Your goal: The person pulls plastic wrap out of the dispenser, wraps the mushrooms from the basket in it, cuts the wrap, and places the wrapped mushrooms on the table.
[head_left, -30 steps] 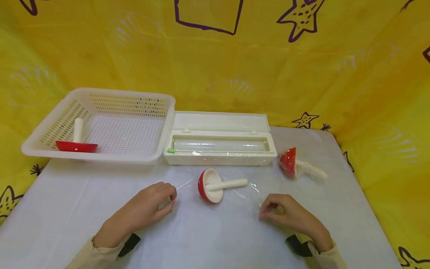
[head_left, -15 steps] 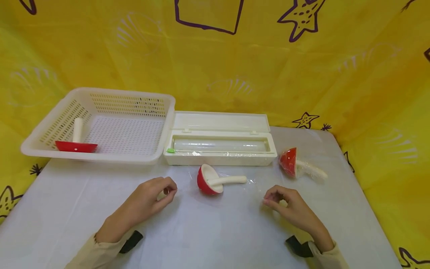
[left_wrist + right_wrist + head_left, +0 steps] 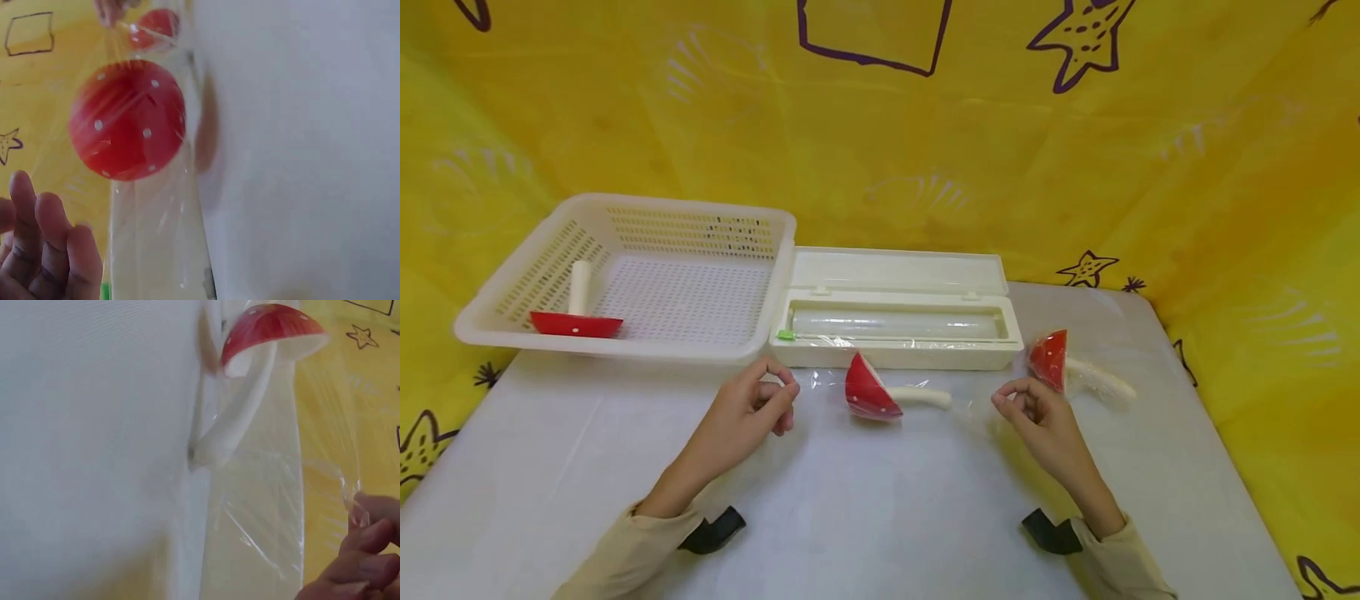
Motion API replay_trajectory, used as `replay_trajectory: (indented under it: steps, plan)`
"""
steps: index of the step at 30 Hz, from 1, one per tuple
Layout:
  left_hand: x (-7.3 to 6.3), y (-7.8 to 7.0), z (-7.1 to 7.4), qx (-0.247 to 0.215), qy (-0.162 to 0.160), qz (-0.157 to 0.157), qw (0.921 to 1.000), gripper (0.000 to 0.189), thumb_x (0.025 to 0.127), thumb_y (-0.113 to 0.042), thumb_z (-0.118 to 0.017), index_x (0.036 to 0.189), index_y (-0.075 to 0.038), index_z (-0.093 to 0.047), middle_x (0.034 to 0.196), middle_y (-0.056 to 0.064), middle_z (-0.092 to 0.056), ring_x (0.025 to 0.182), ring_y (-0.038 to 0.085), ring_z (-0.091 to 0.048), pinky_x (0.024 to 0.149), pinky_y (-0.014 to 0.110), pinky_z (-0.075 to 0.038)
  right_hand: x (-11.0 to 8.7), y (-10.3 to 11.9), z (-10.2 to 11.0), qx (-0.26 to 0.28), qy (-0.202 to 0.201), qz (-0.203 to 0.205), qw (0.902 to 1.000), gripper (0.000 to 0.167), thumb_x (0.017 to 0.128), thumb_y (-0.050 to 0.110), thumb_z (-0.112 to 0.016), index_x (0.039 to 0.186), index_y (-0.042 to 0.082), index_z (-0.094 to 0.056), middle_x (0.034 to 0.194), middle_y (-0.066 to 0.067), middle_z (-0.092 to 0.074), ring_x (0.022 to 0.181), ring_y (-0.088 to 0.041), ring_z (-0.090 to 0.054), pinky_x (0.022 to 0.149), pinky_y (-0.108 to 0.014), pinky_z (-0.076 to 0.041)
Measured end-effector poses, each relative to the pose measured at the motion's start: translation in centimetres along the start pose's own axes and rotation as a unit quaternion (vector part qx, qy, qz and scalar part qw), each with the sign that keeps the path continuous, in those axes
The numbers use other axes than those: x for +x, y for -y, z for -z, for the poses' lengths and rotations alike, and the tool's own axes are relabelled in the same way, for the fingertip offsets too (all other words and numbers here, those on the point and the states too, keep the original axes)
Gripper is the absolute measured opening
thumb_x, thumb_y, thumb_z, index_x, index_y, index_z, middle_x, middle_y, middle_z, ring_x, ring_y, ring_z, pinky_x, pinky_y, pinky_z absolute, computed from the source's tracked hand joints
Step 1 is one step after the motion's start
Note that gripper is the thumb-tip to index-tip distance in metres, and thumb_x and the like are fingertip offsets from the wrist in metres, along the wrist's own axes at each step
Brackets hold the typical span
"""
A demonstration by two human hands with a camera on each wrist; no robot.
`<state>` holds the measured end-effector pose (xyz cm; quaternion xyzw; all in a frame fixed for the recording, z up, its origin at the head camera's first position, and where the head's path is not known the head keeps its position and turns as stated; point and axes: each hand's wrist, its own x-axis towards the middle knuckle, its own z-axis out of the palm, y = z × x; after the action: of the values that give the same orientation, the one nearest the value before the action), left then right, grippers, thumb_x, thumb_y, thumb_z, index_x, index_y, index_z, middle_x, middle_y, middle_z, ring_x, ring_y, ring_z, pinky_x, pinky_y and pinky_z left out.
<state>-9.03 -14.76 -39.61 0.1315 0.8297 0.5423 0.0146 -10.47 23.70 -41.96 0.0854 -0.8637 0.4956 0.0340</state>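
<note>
Between the two hands is a toy mushroom (image 3: pixel 871 393) with a white-dotted red cap and a white stem, lying in a sheet of clear cling film (image 3: pixel 250 537). The left hand (image 3: pixel 745 412) pinches the film's left side between thumb and forefinger. Over on the right, the right hand (image 3: pixel 1043 421) pinches the other side, and the right wrist view shows the film gathered at its fingertips. Seen from the left wrist, the mushroom's cap (image 3: pixel 130 122) sits behind taut, creased film. Its stem (image 3: pixel 240 419) points toward the right hand.
Behind the mushroom stands a white dispenser box (image 3: pixel 895 358), lid raised, with a film roll (image 3: pixel 898 323) and a green cutter (image 3: pixel 786 335). A film-wrapped mushroom (image 3: pixel 1049 360) lies to its right. Left is a white basket (image 3: pixel 783 258) containing another mushroom (image 3: pixel 577 325). A yellow patterned cloth (image 3: pixel 880 125) hangs behind.
Both hands have moved away from the body toward the box, carrying the film edges. The mushroom has tipped over, so its cap's red outside now faces the head camera.
</note>
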Motion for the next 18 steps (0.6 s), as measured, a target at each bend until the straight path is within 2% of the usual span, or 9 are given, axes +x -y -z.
replay_trajectory:
  steps: [1,3,6,8,11,14,16,18]
  plan:
    - [0.2,-0.2,-0.1,-0.026,0.002,0.023,0.9994,0.008,0.101,-0.012,-0.055,0.101,-0.007,-0.05,0.062,0.01,-0.063,0.053,0.014,-0.058,0.054,0.026,-0.051,0.2,0.0,-0.1,0.003,-0.006,-0.005,1.0,0.009,0.093,0.012,-0.069,0.099,0.005,-0.067,0.061,0.007,-0.046,0.051,-0.005,-0.039,0.045,-0.023,-0.034]
    - [0.8,-0.5,-0.3,-0.077,0.002,0.047,0.9959,0.012,0.102,-0.013,-0.052,0.104,-0.002,-0.047,0.063,0.01,-0.065,0.054,0.018,-0.063,0.059,0.03,-0.057,0.7,0.1,-0.3,0.015,-0.01,-0.021,0.9996,0.012,0.094,0.013,-0.068,0.101,0.003,-0.066,0.058,0.007,-0.045,0.049,-0.004,-0.039,0.043,-0.023,-0.034]
    - [1.6,-0.6,-0.7,-0.138,-0.006,0.06,0.9886,0.015,0.104,-0.012,-0.048,0.106,0.001,-0.042,0.066,0.005,-0.068,0.055,0.02,-0.067,0.061,0.034,-0.06,1.2,0.2,-0.6,0.063,0.001,-0.065,0.9959,0.018,0.097,0.016,-0.064,0.105,0.0,-0.062,0.055,0.006,-0.047,0.044,-0.006,-0.04,0.041,-0.022,-0.037]
    - [2.0,-0.6,-1.0,-0.173,-0.015,0.067,0.9825,0.014,0.104,-0.012,-0.047,0.106,0.001,-0.041,0.067,0.0,-0.07,0.057,0.019,-0.069,0.062,0.034,-0.061,1.6,0.4,-0.8,0.112,0.013,-0.104,0.9881,0.02,0.099,0.017,-0.061,0.107,-0.001,-0.059,0.054,0.005,-0.05,0.041,-0.008,-0.042,0.04,-0.022,-0.041]
    - [2.6,-0.5,-1.5,-0.216,-0.025,0.072,0.9733,0.014,0.105,-0.013,-0.045,0.107,0.0,-0.039,0.068,-0.004,-0.071,0.061,0.017,-0.071,0.065,0.035,-0.062,2.2,0.6,-1.1,0.19,0.023,-0.156,0.9691,0.017,0.102,0.018,-0.056,0.107,0.002,-0.054,0.057,0.005,-0.055,0.042,-0.008,-0.047,0.044,-0.021,-0.048]
    - [3.1,-0.5,-2.0,-0.252,-0.035,0.081,0.9637,0.013,0.105,-0.014,-0.043,0.106,-0.002,-0.038,0.072,-0.005,-0.073,0.066,0.016,-0.073,0.069,0.035,-0.062,2.7,0.8,-1.4,0.271,0.032,-0.188,0.9436,0.012,0.104,0.02,-0.051,0.104,0.008,-0.049,0.064,0.007,-0.063,0.048,-0.006,-0.058,0.052,-0.021,-0.054]
    - [3.4,-0.6,-2.3,-0.274,-0.044,0.085,0.957,0.012,0.105,-0.014,-0.042,0.105,-0.003,-0.037,0.076,-0.005,-0.075,0.069,0.016,-0.074,0.072,0.035,-0.062,2.9,0.8,-1.5,0.323,0.044,-0.186,0.9269,0.011,0.105,0.021,-0.048,0.105,0.009,-0.046,0.073,0.008,-0.07,0.058,-0.006,-0.067,0.06,-0.022,-0.058]
    - [3.6,-0.7,-2.6,-0.292,-0.054,0.092,0.9503,0.01,0.105,-0.014,-0.041,0.105,-0.004,-0.038,0.08,-0.005,-0.076,0.073,0.016,-0.075,0.074,0.034,-0.062,3.1,0.8,-1.7,0.374,0.06,-0.167,0.9102,0.011,0.106,0.021,-0.044,0.105,0.01,-0.045,0.083,0.006,-0.075,0.071,-0.008,-0.073,0.069,-0.024,-0.06]
